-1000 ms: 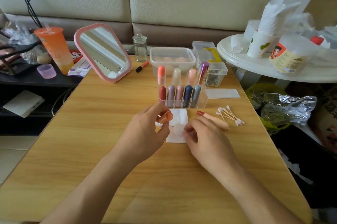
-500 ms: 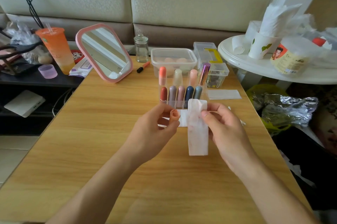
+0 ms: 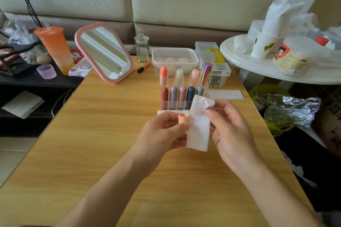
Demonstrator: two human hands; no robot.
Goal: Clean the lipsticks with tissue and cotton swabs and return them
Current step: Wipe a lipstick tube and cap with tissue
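Head view: the left hand (image 3: 162,131) grips a short peach-orange lipstick tube (image 3: 183,118), open end up, near the middle of the light wooden table (image 3: 92,134). At its 3 o'clock the right hand (image 3: 231,130) pinches the top of a white, red-smudged tissue strip (image 3: 199,127), which hangs just beside the tube and seems to touch it. A second ago the tissue lay flat on the table. Now it is lifted, so wiping looks about to begin. The clear acrylic lipstick rack (image 3: 184,97) stands at 12 o'clock.

No legible text anywhere in view.
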